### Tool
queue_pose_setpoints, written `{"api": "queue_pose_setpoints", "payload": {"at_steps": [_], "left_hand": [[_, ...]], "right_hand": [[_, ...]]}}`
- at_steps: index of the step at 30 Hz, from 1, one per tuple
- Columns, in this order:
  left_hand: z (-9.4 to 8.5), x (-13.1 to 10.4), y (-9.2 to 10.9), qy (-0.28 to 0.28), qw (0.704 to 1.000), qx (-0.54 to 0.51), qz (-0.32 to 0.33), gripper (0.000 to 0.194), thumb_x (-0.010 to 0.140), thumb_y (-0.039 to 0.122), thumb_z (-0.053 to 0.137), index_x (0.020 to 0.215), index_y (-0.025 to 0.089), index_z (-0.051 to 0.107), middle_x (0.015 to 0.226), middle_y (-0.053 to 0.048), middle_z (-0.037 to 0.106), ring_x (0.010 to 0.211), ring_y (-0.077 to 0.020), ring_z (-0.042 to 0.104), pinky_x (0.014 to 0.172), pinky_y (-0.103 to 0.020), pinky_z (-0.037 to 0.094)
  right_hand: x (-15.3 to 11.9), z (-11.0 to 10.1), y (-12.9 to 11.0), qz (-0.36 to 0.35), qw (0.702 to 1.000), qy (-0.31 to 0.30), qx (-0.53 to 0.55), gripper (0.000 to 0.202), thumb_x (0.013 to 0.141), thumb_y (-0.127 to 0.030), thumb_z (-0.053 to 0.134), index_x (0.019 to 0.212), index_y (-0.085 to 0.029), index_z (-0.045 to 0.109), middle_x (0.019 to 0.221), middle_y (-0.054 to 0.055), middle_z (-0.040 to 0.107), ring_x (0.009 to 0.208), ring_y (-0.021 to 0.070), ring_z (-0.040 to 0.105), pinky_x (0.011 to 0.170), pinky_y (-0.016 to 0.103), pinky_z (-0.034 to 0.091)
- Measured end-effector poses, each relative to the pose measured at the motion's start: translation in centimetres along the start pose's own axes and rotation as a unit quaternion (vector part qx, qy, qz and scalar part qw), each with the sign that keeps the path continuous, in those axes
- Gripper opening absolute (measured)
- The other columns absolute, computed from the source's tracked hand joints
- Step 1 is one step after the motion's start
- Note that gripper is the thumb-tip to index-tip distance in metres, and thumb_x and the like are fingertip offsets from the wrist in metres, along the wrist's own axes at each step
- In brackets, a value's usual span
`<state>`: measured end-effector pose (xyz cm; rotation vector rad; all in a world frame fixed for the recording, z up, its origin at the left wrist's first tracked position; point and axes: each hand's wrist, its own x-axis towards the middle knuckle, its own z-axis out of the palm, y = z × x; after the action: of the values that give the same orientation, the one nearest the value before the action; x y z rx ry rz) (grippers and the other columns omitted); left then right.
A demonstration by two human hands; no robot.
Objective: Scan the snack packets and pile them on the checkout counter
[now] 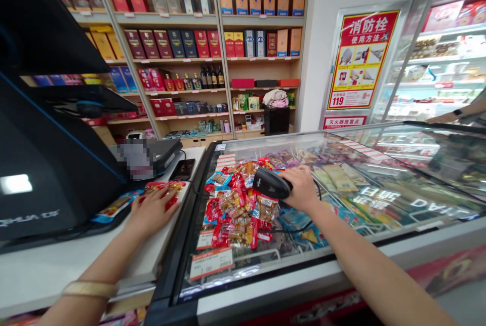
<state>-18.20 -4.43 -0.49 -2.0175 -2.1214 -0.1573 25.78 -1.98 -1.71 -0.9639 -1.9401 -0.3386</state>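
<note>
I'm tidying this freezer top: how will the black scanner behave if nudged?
The scanner may wobble or roll, given its rounded head. Its cable could tug or drag across the smooth-looking glass.

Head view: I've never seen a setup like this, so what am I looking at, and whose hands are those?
There is no robot: the single picture comes from a camera on a person's head, looking forward and down. Both bare hands are that person's own. The right hand holds a black handheld scanner above a pile of small snack packets on a glass-topped case. The left hand rests, fingers spread, on red packaging on the white counter. Boxes and bottles fill the shelves behind.
</note>
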Motion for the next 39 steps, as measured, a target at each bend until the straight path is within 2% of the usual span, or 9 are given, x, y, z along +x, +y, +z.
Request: {"api": "queue_pose_setpoints", "payload": {"at_steps": [4, 8, 12, 17, 22, 27, 29, 32, 39], "left_hand": [[0.2, 0.4, 0.5, 0.052, 0.999, -0.013, -0.012, 0.051, 0.092, 0.043, 0.044, 0.132, 0.024, 0.070, 0.147, -0.017, 0.060, 0.143, -0.0414, 0.046, 0.114, -0.073, 0.028], [0.0, 2.1, 2.9, 0.099, 0.994, -0.055, 0.014, 0.056, 0.088, 0.041, 0.050, 0.136, 0.018, 0.066, 0.144, -0.017, 0.062, 0.138, -0.0366, 0.053, 0.116, -0.057, 0.038], [-0.3, 4.5, 7.5, 0.057, 0.985, -0.152, 0.054, 0.063, 0.087, 0.038, 0.052, 0.143, 0.012, 0.059, 0.145, -0.015, 0.062, 0.134, -0.0298, 0.058, 0.115, -0.039, 0.042], [-0.1, 6.9, 11.6, -0.013, 0.974, -0.225, -0.011, 0.064, 0.090, 0.039, 0.052, 0.150, 0.018, 0.052, 0.141, -0.013, 0.065, 0.128, -0.0292, 0.063, 0.105, -0.036, 0.049], [1.1, 7.5, 11.5, -0.037, 0.978, -0.194, -0.071, 0.072, 0.086, 0.058, 0.058, 0.148, 0.021, 0.052, 0.135, -0.018, 0.069, 0.127, -0.0366, 0.063, 0.104, -0.046, 0.047], [1.3, 7.0, 10.9, 0.056, 0.960, -0.269, -0.049, 0.087, 0.069, 0.053, 0.078, 0.143, 0.015, 0.053, 0.132, -0.022, 0.068, 0.122, -0.0353, 0.065, 0.100, -0.043, 0.050], [1.1, 6.8, 10.8, 0.084, 0.946, -0.309, -0.058, 0.090, 0.063, 0.047, 0.082, 0.140, 0.011, 0.053, 0.127, -0.023, 0.069, 0.117, -0.0341, 0.067, 0.099, -0.042, 0.051], [0.7, 6.5, 10.5, 0.100, 0.907, -0.399, -0.089, 0.075, 0.060, 0.042, 0.081, 0.126, 0.014, 0.059, 0.108, -0.014, 0.073, 0.097, -0.0283, 0.071, 0.087, -0.040, 0.054], [-0.3, 5.3, 10.5, 0.169, 0.761, -0.619, -0.090, 0.053, 0.051, 0.047, 0.081, 0.087, 0.022, 0.051, 0.067, 0.006, 0.056, 0.059, -0.0133, 0.054, 0.058, -0.025, 0.046]], "right_hand": [[0.1, 0.0, 0.1, 0.006, 1.000, -0.009, -0.003, 0.018, 0.075, -0.026, 0.063, 0.090, -0.024, 0.072, 0.084, 0.004, 0.077, 0.082, 0.0217, 0.062, 0.087, 0.040, 0.029], [0.1, 0.0, 0.3, 0.003, 1.000, -0.004, -0.003, 0.019, 0.074, -0.026, 0.064, 0.091, -0.024, 0.072, 0.085, 0.003, 0.077, 0.081, 0.0215, 0.062, 0.087, 0.040, 0.028], [0.0, 0.2, 0.4, 0.005, 1.000, -0.009, -0.007, 0.020, 0.073, -0.026, 0.065, 0.091, -0.024, 0.072, 0.087, 0.003, 0.077, 0.083, 0.0218, 0.062, 0.087, 0.040, 0.028], [-0.1, 0.3, 0.4, 0.003, 1.000, -0.014, -0.005, 0.017, 0.074, -0.028, 0.065, 0.090, -0.024, 0.071, 0.086, 0.002, 0.077, 0.083, 0.0211, 0.063, 0.087, 0.039, 0.028], [-0.1, 0.2, 0.4, 0.000, 1.000, -0.016, -0.006, 0.017, 0.075, -0.029, 0.065, 0.090, -0.024, 0.071, 0.086, 0.002, 0.077, 0.082, 0.0201, 0.064, 0.087, 0.039, 0.028], [-0.1, 0.1, 0.4, 0.003, 1.000, -0.024, 0.001, 0.018, 0.076, -0.029, 0.065, 0.092, -0.024, 0.072, 0.087, 0.003, 0.078, 0.083, 0.0207, 0.064, 0.088, 0.040, 0.029], [-0.1, 0.1, 0.4, 0.007, 1.000, -0.030, -0.001, 0.019, 0.076, -0.030, 0.066, 0.092, -0.024, 0.073, 0.088, 0.003, 0.078, 0.084, 0.0212, 0.064, 0.088, 0.040, 0.029], [-0.1, 0.2, 0.3, 0.011, 0.999, -0.033, -0.002, 0.019, 0.075, -0.030, 0.066, 0.092, -0.024, 0.073, 0.087, 0.003, 0.078, 0.084, 0.0213, 0.063, 0.089, 0.040, 0.030], [-0.1, 0.2, 0.3, 0.018, 1.000, -0.019, 0.004, 0.021, 0.073, -0.029, 0.066, 0.092, -0.023, 0.073, 0.083, 0.005, 0.075, 0.081, 0.0221, 0.062, 0.085, 0.039, 0.031]]}}
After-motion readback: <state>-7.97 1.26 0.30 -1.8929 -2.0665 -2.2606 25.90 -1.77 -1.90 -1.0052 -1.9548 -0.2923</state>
